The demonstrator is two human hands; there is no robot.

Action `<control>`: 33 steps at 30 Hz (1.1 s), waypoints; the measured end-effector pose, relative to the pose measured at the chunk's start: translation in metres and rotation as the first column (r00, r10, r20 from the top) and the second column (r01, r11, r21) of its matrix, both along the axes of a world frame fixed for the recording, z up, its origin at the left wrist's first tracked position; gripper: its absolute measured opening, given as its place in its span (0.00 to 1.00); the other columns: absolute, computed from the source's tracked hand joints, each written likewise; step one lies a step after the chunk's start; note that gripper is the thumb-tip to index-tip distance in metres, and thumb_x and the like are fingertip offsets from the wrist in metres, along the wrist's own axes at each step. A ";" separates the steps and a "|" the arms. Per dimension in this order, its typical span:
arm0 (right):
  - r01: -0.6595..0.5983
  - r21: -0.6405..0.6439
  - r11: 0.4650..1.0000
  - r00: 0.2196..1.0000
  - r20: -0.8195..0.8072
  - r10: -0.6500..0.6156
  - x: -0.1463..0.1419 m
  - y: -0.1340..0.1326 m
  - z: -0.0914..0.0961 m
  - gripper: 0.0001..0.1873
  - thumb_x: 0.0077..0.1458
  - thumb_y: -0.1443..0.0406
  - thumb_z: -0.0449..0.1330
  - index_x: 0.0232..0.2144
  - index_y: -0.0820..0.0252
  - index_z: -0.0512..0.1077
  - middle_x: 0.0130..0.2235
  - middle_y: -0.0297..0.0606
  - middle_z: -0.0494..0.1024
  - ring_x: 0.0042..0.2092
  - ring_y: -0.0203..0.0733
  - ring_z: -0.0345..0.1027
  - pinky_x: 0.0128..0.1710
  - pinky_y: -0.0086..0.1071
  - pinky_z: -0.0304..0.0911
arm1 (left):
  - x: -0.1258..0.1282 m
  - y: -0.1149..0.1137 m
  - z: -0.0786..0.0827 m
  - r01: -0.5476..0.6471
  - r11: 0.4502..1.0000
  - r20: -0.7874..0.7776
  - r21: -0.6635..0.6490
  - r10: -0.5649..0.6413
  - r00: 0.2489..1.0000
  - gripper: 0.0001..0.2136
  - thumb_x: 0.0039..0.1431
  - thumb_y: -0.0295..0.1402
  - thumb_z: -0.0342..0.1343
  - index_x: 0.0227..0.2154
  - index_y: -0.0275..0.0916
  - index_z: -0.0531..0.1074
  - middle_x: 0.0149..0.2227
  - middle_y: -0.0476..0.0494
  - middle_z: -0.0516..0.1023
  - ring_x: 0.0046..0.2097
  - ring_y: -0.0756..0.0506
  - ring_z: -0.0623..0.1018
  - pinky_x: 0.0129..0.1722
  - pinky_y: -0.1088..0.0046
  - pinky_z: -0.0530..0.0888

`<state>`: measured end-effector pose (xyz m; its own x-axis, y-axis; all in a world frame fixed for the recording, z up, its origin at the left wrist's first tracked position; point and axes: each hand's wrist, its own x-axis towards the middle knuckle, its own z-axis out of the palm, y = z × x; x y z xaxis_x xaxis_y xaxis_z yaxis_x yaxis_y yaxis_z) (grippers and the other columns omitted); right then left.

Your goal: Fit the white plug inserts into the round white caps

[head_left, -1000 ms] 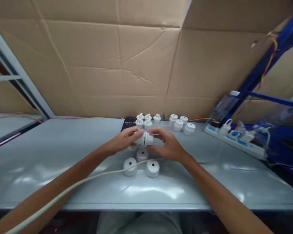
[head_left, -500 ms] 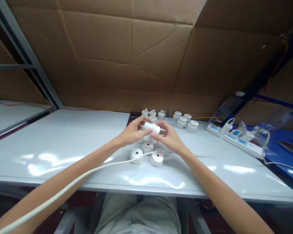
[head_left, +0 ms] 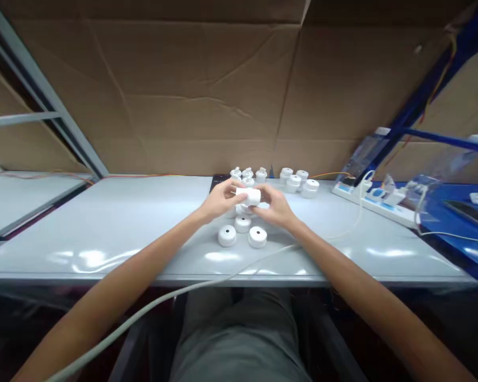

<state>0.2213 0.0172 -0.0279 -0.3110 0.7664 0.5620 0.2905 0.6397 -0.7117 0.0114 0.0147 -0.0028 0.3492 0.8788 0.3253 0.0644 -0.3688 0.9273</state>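
Between my hands, above the table, is a white plastic cylindrical part (head_left: 248, 196) lying on its side. My left hand (head_left: 225, 198) is closed round its left end, thumb along the front. On the right end, the fingers and thumb of my right hand (head_left: 274, 206) grip it. Below them stand several round white caps with a dark centre hole, such as the front right cap (head_left: 257, 237) and the front left cap (head_left: 227, 235). Others behind these are partly hidden by my hands.
Several white pieces with small upright tabs (head_left: 261, 174) stand at the back, beside a dark phone (head_left: 219, 180). Right of them is a group of white caps (head_left: 310, 188). A power strip (head_left: 382, 204) with plugs lies at right. A white cable (head_left: 207, 283) crosses the front edge.
My head view has shifted, and the cable now hangs lower, off the front caps. The white part stays in both hands and has turned to lie more level.
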 end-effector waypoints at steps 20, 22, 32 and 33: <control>0.016 0.059 0.998 0.987 0.158 -0.026 -0.007 -0.004 -0.009 0.23 0.50 0.60 0.68 0.48 0.57 0.74 0.44 0.38 0.80 0.40 0.46 0.72 0.43 0.40 0.69 | -0.005 -0.003 -0.007 -0.106 0.973 -0.136 0.203 0.136 0.981 0.17 0.53 0.45 0.65 0.38 0.38 0.72 0.30 0.51 0.72 0.30 0.49 0.70 0.32 0.73 0.67; 0.013 0.064 0.998 0.986 0.162 -0.023 -0.010 -0.004 -0.009 0.24 0.49 0.60 0.67 0.49 0.58 0.73 0.45 0.39 0.80 0.41 0.46 0.72 0.44 0.40 0.69 | -0.007 -0.005 -0.005 -0.106 0.976 -0.114 0.192 0.129 0.985 0.18 0.50 0.44 0.67 0.38 0.38 0.72 0.31 0.51 0.72 0.31 0.49 0.70 0.33 0.73 0.67; -0.178 -0.259 0.949 0.984 -0.042 0.173 -0.022 0.008 0.025 0.23 0.45 0.54 0.70 0.42 0.61 0.77 0.35 0.36 0.79 0.35 0.40 0.71 0.37 0.34 0.67 | -0.018 -0.001 0.007 -0.016 0.996 0.050 0.089 0.011 0.999 0.23 0.48 0.43 0.69 0.44 0.38 0.72 0.42 0.44 0.79 0.39 0.47 0.78 0.39 0.72 0.73; -0.213 -0.335 0.918 0.977 -0.091 0.193 -0.023 0.008 0.028 0.21 0.47 0.52 0.69 0.37 0.62 0.77 0.30 0.35 0.77 0.32 0.40 0.70 0.34 0.34 0.67 | -0.019 -0.001 0.010 0.001 0.995 0.046 0.102 -0.005 0.999 0.22 0.49 0.41 0.69 0.45 0.38 0.73 0.43 0.44 0.79 0.40 0.47 0.78 0.40 0.71 0.73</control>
